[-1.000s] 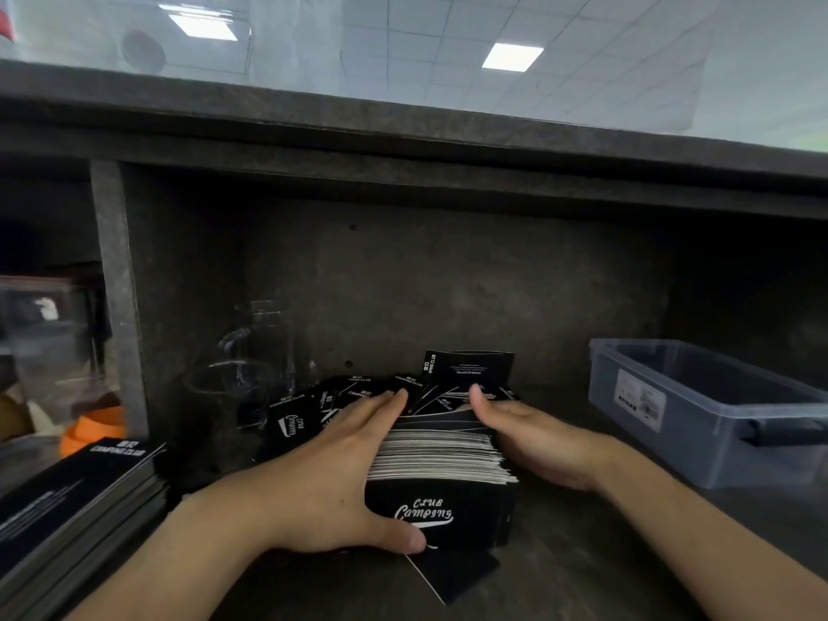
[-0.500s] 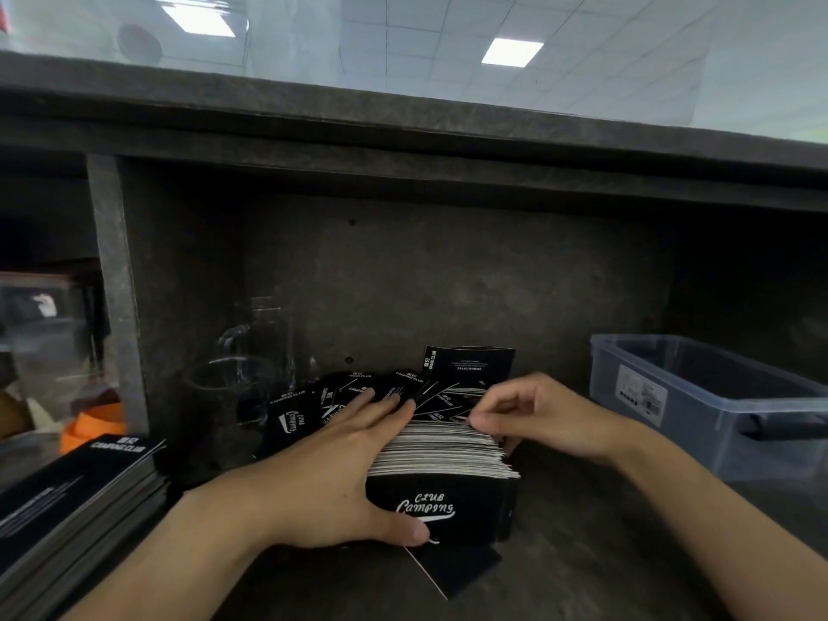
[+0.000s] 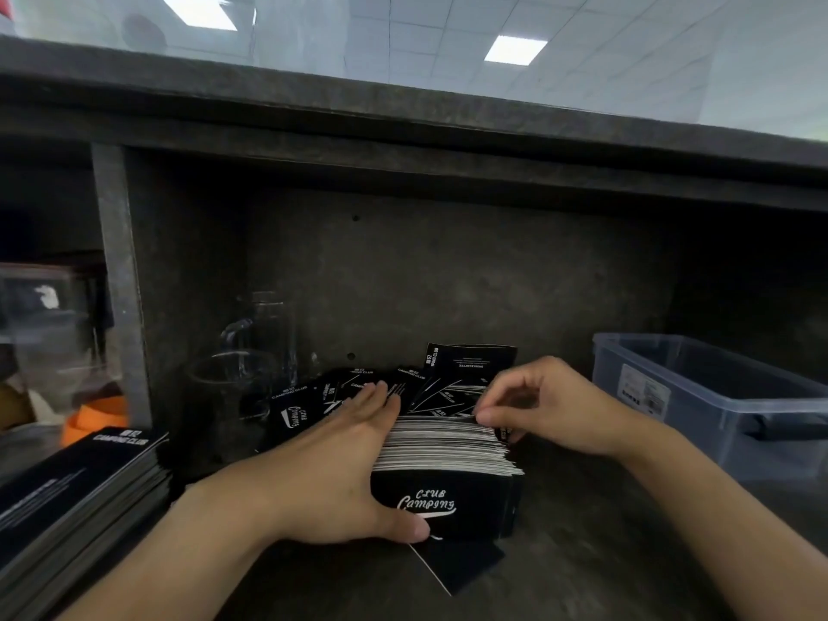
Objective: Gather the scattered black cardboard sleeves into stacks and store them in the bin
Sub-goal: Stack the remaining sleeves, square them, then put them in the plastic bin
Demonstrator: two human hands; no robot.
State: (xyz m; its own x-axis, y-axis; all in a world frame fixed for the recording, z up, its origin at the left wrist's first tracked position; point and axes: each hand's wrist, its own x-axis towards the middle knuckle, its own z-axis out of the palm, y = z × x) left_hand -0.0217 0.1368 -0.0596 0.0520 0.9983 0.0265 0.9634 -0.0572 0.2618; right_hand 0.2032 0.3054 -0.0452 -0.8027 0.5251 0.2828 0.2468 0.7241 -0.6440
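A row of black cardboard sleeves (image 3: 443, 445) stands on edge on the dark shelf, white "Club Camping" print on the front one. My left hand (image 3: 331, 468) presses flat against the row's left side, thumb across the front sleeve. My right hand (image 3: 546, 405) pinches the top edges of the sleeves at the row's far right end. More loose sleeves (image 3: 452, 387) lie scattered behind the row, and one (image 3: 461, 564) lies flat in front of it. The translucent blue-grey bin (image 3: 717, 396) stands at the right.
A second stack of black sleeves (image 3: 76, 490) lies at the lower left. Clear glass mugs (image 3: 251, 365) stand left of the pile, by a grey upright post (image 3: 118, 280). An orange object (image 3: 94, 419) sits beyond the post. A thick shelf slab (image 3: 403, 127) hangs overhead.
My right hand lifted from lying flat against the row's right side and now curls its fingertips onto the sleeves' top edges. My left hand has stayed in place.
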